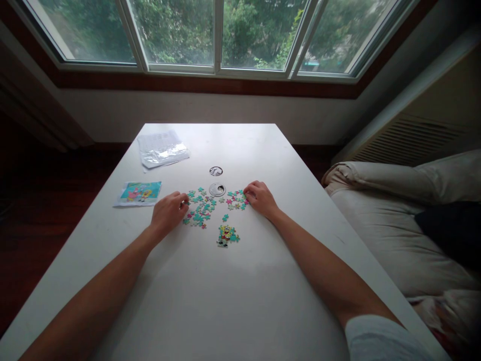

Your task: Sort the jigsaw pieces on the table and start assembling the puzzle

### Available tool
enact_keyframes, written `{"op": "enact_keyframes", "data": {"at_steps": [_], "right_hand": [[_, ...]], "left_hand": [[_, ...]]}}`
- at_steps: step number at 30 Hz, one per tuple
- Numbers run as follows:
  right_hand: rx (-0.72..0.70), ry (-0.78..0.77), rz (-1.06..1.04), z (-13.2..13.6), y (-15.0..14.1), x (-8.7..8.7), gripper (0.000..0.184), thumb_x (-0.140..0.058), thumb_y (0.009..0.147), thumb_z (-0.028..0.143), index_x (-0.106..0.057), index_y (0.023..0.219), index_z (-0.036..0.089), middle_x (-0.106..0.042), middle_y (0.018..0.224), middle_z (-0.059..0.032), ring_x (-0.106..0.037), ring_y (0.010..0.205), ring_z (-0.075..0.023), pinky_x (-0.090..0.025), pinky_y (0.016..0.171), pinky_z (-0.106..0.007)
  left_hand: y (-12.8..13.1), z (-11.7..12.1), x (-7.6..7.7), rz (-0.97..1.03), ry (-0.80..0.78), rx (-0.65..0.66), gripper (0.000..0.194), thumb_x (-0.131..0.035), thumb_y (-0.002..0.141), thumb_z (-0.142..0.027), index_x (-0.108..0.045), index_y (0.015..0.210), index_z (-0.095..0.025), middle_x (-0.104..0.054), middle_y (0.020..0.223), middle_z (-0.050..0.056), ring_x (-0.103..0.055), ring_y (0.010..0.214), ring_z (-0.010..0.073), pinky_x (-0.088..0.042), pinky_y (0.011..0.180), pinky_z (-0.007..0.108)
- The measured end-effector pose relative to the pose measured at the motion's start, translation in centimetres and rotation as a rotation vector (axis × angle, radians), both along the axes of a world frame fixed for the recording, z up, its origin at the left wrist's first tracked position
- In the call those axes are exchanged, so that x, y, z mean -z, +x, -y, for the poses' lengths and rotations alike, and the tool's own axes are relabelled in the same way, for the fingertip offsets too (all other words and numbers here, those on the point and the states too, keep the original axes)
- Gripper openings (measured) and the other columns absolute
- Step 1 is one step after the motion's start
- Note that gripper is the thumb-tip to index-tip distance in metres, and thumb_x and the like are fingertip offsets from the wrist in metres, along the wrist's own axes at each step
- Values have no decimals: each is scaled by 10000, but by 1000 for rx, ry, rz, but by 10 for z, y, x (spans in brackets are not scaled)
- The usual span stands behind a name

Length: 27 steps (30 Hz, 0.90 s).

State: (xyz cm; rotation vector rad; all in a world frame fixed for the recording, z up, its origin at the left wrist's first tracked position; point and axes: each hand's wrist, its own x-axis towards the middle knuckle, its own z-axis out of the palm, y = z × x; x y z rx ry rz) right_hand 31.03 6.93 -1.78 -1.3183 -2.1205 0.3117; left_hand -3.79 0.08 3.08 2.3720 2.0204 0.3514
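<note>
My left hand (pixel 171 210) rests at the left edge of a loose pile of jigsaw puzzle pieces (pixel 201 206), its fingers curled together; what they hold, if anything, is hidden. On the other side, my right hand (pixel 262 199) has its fingertips pinched down at a smaller group of puzzle pieces (pixel 235 199), some pink and some teal. Whether a piece sits in that pinch is too small to tell. Nearer to me lies a small joined section of puzzle (pixel 226 235) with a yellow cartoon figure. One teal piece (pixel 225 217) lies alone just above it.
The white table (pixel 240 301) carries a cartoon picture card (pixel 139 193) at left and a clear plastic bag with paper (pixel 162 149) behind it. Two round silvery discs (pixel 216 171) lie beyond the pieces. A window (pixel 218 40) is ahead; a beige sofa (pixel 391 225) stands right.
</note>
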Motion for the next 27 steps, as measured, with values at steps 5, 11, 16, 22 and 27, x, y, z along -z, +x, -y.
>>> {"op": "enact_keyframes", "data": {"at_steps": [5,11,16,22,27], "right_hand": [[3,1,-13,-1,1,0,145,-591,884,183,-721,898,245,-658,992,-63,-558,989,-243,-472,916,-406],[10,60,-87,8,-9,-15,144,-561,911,191,-696,917,243,-677,973,-65,-580,994,-253,-461,940,-417],[-237,39,-137,36,-40,-33,138,-552,971,297,-685,976,261,-697,998,-66,-617,975,-241,-465,923,-405],[-478,14,-58,57,-73,-36,164,-635,941,410,-682,1029,280,-717,1015,-61,-631,975,-246,-462,910,-405],[-445,-1,-106,56,-77,-32,153,-567,981,353,-679,940,257,-712,898,-50,-631,887,-213,-464,860,-364]], "left_hand": [[1,-1,1,62,14,9,205,-496,902,-231,-682,983,-259,-691,969,23,-641,841,186,-425,689,277],[14,6,-6,251,72,115,225,-484,938,-248,-686,1038,-245,-682,947,29,-636,802,169,-472,764,283],[36,20,-2,446,78,160,242,-542,921,-231,-643,1141,-236,-687,880,7,-622,738,147,-491,748,273],[51,29,5,548,34,203,256,-603,905,-244,-628,1160,-248,-707,892,8,-646,762,152,-517,743,274],[51,32,8,562,69,278,240,-624,909,-234,-639,1148,-237,-698,899,17,-639,764,146,-518,751,269]]}}
